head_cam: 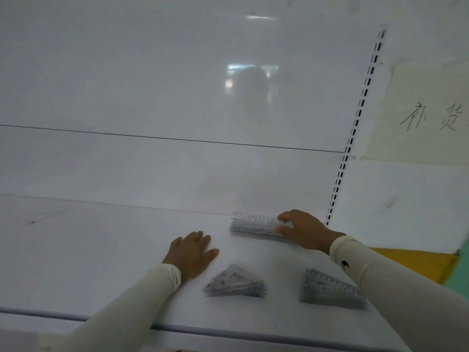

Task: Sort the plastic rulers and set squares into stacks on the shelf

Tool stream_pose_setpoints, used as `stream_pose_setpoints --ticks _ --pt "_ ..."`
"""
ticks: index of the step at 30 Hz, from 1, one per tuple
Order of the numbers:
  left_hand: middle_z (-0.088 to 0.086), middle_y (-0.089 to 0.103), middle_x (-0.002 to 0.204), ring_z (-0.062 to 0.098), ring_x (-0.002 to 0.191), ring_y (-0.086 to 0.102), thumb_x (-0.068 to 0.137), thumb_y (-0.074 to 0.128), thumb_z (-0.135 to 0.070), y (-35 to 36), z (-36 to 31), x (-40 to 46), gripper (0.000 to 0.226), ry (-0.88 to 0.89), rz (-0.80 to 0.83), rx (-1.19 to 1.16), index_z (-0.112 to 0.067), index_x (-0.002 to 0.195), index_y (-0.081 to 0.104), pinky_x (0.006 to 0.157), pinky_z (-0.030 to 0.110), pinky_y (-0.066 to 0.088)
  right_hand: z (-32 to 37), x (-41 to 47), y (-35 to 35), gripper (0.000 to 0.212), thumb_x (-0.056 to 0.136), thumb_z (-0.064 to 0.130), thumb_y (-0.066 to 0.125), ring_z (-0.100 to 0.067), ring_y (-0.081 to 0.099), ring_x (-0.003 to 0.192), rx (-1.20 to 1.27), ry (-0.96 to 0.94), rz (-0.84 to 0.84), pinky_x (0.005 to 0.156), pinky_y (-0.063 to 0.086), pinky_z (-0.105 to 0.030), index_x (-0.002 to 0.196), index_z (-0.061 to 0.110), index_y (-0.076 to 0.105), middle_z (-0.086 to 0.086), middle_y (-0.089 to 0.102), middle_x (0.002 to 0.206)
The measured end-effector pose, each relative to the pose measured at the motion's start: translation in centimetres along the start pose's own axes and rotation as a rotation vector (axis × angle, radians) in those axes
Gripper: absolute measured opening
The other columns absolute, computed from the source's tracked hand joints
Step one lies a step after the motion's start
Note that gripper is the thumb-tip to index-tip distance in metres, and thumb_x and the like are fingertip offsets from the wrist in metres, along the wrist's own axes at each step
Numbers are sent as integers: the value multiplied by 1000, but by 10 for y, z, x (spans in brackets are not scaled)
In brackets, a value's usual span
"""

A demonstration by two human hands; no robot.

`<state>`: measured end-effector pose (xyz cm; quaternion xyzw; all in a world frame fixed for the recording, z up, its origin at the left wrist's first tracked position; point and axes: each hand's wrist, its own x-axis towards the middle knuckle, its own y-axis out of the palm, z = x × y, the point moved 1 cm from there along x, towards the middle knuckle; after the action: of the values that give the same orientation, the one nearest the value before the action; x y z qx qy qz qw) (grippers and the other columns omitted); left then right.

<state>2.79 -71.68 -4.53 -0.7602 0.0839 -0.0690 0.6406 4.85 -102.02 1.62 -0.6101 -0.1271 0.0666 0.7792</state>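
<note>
A stack of clear straight rulers (253, 226) lies at the back of the white shelf (101, 250), against the back panel. My right hand (302, 231) grips the stack's right end, thumb at the front and fingers over the top ruler. My left hand (191, 252) rests flat on the shelf, left of the rulers, holding nothing. Nearer the front edge lie two stacks of clear set squares: a wide, low triangle stack (234, 282) in the middle and a taller right-angled stack (330, 289) to its right, partly under my right forearm.
The glossy white back panel (177, 97) rises behind the shelf. A slotted upright (355, 128) runs up on the right. Beyond it hangs a cream paper with handwriting (426, 115). The shelf's front lip (228, 332) crosses the bottom.
</note>
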Motion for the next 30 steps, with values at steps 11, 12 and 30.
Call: stream_pose_setpoints --ticks 11,12,30 --pt "-5 17 160 11 147 12 96 27 -61 4 4 1 64 -14 -67 -22 -28 150 25 120 37 6 -15 31 10 49 95 52 46 -23 49 120 -35 3 103 103 38 -38 134 22 49 -2 52 132" --pt "-5 18 160 10 147 12 95 28 -61 5 4 1 64 -16 -68 -28 -28 150 26 120 37 6 -18 31 12 48 95 52 46 -24 49 120 -36 9 116 104 38 -39 134 23 49 -1 52 132" --pt "-9 26 157 8 144 21 93 33 -63 7 6 2 62 -44 -119 -84 -31 146 35 119 33 10 -26 36 30 46 93 47 51 -20 52 113 36 10 144 100 40 -37 134 26 46 -1 53 127"
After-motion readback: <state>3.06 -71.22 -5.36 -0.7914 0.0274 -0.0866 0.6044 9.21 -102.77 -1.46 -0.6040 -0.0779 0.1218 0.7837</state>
